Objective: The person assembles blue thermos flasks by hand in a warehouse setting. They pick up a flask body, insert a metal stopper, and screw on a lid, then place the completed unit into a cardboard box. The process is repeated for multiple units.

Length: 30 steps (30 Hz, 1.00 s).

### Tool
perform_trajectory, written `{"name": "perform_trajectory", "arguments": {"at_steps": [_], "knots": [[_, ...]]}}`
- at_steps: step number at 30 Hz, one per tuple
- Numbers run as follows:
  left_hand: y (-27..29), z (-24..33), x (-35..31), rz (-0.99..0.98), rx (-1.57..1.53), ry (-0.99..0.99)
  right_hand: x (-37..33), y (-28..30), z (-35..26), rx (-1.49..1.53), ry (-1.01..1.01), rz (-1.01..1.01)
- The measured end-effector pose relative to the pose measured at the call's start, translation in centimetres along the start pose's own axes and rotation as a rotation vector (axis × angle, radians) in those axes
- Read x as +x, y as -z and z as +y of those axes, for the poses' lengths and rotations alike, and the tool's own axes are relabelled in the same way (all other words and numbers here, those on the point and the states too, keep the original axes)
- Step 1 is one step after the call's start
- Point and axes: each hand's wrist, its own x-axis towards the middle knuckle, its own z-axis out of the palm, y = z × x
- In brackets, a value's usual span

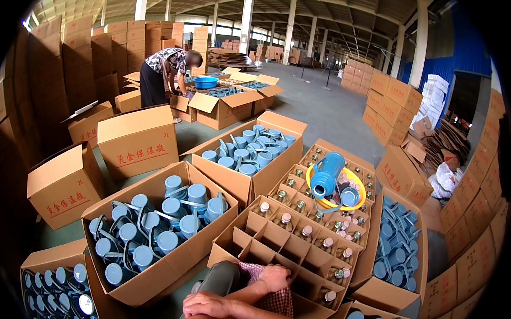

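My forearms cross over my lap. My left hand [273, 277] rests on a red-and-white checked cloth [278, 305] over my knee, its fingers loosely bent and holding nothing I can see. Across my left forearm lies my right hand [206, 305], fingers relaxed and nothing in them. Just ahead of my knees stands a divided carton [258, 238] with glass bottles [285, 218] with pale caps in some compartments. Beyond it, a yellow basin [309, 177] sits on more bottles; in and over it are a blue thermos flask [327, 174] and a blue cup-shaped piece [349, 196].
Open cartons of blue thermos flasks [167, 241] stand left, ahead and right [394, 239] of me. Closed cartons [138, 142] are at the left. A person [165, 72] bends over cartons near a blue basin [206, 82]. Stacked cartons [466, 231] line the right.
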Motion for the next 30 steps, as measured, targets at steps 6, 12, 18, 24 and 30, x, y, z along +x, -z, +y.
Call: {"name": "perform_trajectory", "arguments": {"at_steps": [6,12,18,24,30], "knots": [[0.2,0.0,-0.2,0.005,0.0,-0.002,-0.2,-1.2,0.7,0.006,0.055,0.175],[0.4,0.1,-0.2,0.002,-0.025,-0.004,0.7,-0.3,0.0,0.016,-0.038,-0.006],[0.1,-0.3,-0.3,0.022,-0.029,-0.015,0.1,0.2,1.3,0.079,-0.048,0.041],[-0.2,-0.3,-0.2,0.033,-0.041,-0.006,0.2,-1.2,1.1,0.019,-0.022,0.078],[0.1,-0.4,-0.4,0.01,-0.035,-0.006,0.4,0.2,1.6,0.001,-0.022,-0.007]]}}
